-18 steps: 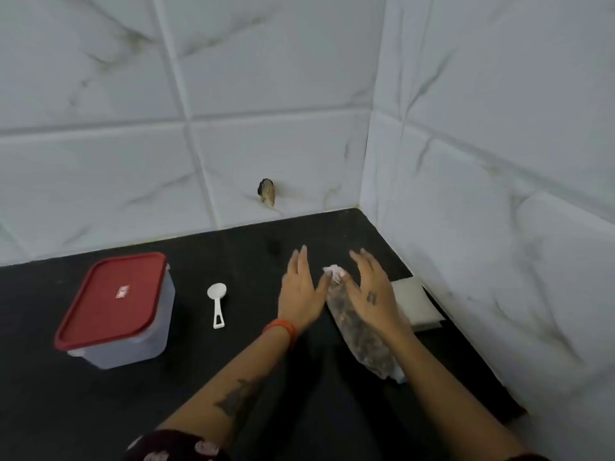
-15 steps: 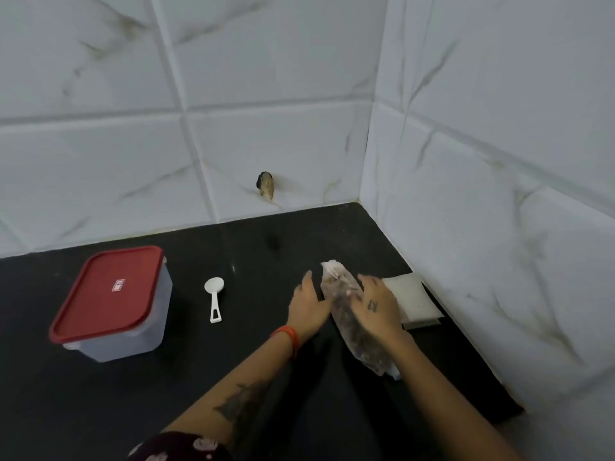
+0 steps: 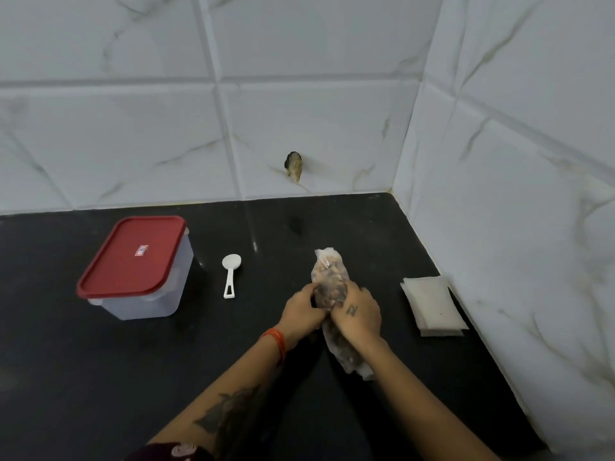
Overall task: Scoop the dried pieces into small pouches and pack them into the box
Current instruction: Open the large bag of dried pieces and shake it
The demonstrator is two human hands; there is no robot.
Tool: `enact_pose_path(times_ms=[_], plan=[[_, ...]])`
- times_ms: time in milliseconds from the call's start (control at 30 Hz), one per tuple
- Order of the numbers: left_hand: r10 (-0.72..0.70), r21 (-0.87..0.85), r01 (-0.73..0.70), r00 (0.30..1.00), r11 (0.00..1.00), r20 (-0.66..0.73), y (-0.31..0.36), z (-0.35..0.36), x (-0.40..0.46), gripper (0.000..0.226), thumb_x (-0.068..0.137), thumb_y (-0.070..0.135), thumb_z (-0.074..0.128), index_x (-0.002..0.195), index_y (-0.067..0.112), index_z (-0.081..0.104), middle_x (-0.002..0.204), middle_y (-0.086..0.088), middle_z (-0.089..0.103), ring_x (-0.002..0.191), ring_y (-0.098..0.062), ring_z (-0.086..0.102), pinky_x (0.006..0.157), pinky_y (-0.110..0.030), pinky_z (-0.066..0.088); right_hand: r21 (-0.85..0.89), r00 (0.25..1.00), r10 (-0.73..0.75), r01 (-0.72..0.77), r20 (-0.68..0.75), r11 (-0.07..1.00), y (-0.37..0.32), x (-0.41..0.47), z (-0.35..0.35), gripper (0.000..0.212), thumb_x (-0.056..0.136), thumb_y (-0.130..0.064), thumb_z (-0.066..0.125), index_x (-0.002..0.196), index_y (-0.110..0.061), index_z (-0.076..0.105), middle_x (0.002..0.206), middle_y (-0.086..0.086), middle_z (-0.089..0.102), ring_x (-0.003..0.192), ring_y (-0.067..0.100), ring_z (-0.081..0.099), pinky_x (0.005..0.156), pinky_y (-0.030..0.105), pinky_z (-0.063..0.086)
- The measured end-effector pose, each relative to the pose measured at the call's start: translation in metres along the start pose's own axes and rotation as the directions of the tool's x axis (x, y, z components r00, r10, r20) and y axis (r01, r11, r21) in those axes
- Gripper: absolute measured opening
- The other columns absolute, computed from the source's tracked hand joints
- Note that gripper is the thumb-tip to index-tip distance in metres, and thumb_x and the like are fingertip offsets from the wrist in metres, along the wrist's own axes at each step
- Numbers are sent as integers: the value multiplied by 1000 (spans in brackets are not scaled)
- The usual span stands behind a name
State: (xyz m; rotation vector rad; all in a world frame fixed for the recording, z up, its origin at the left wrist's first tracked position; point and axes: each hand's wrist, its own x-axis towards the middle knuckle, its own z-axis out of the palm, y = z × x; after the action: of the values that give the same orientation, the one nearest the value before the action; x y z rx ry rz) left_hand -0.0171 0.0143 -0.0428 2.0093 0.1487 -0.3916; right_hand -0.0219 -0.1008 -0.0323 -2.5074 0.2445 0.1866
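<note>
No readable text; small label (image 3: pixel 141 251) on red lid (image 3: pixel 133 256) too blurred to read.

The counter (image 3: pixel 100 377) holds one clear box (image 3: pixel 146 287) with one red lid (image 3: pixel 133 257). One white scoop (image 3: pixel 230 274) lies beside it. One clear bag of dried pieces (image 3: pixel 329 274) is there; the pieces inside are too many and too blurred to count. One stack of small white pouches (image 3: pixel 432 304) lies near the right wall; at least three layers show at its edges, though the exact number cannot be told. Two hands are in view, one left hand (image 3: pixel 301 311) and one right hand (image 3: pixel 357 316). One orange band (image 3: pixel 276 341) circles the left wrist. One dark hole (image 3: pixel 293 166) marks the tiled wall.
</note>
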Motion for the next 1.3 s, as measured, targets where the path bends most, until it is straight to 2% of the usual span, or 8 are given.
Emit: enact_pose_path(times_ms=[167, 300, 533, 600, 733, 933, 1133, 1300], plan=[[16, 109, -8, 997, 994, -75, -15, -32, 2, 65, 84, 19, 67, 142, 16, 37, 140, -6, 45, 128, -20, 44, 98, -29, 45, 79, 998, -51, 48, 43, 996, -24, 3, 18, 41, 91, -26, 53, 131, -17, 47, 119, 7, 54, 109, 23, 54, 79, 23, 38], [38, 189, -17, 994, 982, -105, -27, -49, 4, 64, 83, 17, 67, 140, 18, 40, 137, -5, 49, 123, -19, 49, 93, -20, 40, 181, 996, -59, 45, 72, 982, -33, 4, 23, 40, 89, -25, 57, 129, -19, 51, 120, 3, 60, 109, 20, 57, 82, 24, 43], [131, 216, -109, 987, 970, -90, -36, -46, -4, 64, 81, 17, 70, 138, 17, 42, 136, -6, 42, 114, -22, 55, 101, -36, 44, 228, 986, 129, -149, 102, 962, -29, 8, 19, 59, 88, -33, 62, 139, -10, 43, 136, 7, 53, 124, 23, 50, 100, 31, 42], [141, 204, -122, 987, 971, -81, -37, -47, -4, 64, 80, 18, 70, 138, 17, 42, 137, -7, 43, 114, -23, 55, 101, -37, 44, 299, 974, 170, -208, 149, 931, -35, 10, 18, 56, 86, -31, 65, 133, -8, 49, 126, 8, 59, 115, 23, 56, 93, 31, 47], [154, 197, -140, 986, 970, -59, -37, -51, -5, 64, 80, 18, 71, 138, 17, 43, 135, -8, 43, 112, -24, 56, 100, -37, 45, 484, 934, 251, -347, 253, 803, -38, 18, 18, 27, 76, -20, 75, 92, 0, 69, 95, 13, 72, 86, 23, 68, 83, 39, 56], [184, 158, -179, 983, 971, -23, -34, -52, -6, 64, 78, 17, 70, 136, 24, 43, 129, -7, 46, 109, -22, 56, 98, -35, 46, 543, 902, 258, -417, 346, 729, -49, 18, 5, 14, 82, -15, 70, 88, -2, 67, 87, 10, 69, 75, 17, 64, 60, 27, 49], [193, 154, -201, 979, 967, 65, -30, -56, -6, 71, 80, 20, 69, 141, 32, 35, 130, -6, 44, 113, -22, 54, 100, -33, 45, 587, 893, 254, -437, 370, 681, -50, 20, -6, 21, 81, -13, 70, 99, -1, 67, 90, 14, 70, 79, 23, 67, 65, 30, 54], [233, 112, -235, 972, 966, 31, -22, -56, -6, 70, 78, 23, 72, 139, 30, 39, 133, -3, 37, 119, -22, 48, 102, -36, 44, 533, 863, 291, -487, 412, 692, -53, 17, -13, 38, 75, -18, 75, 108, -5, 62, 102, 15, 68, 93, 30, 66, 86, 44, 54]])
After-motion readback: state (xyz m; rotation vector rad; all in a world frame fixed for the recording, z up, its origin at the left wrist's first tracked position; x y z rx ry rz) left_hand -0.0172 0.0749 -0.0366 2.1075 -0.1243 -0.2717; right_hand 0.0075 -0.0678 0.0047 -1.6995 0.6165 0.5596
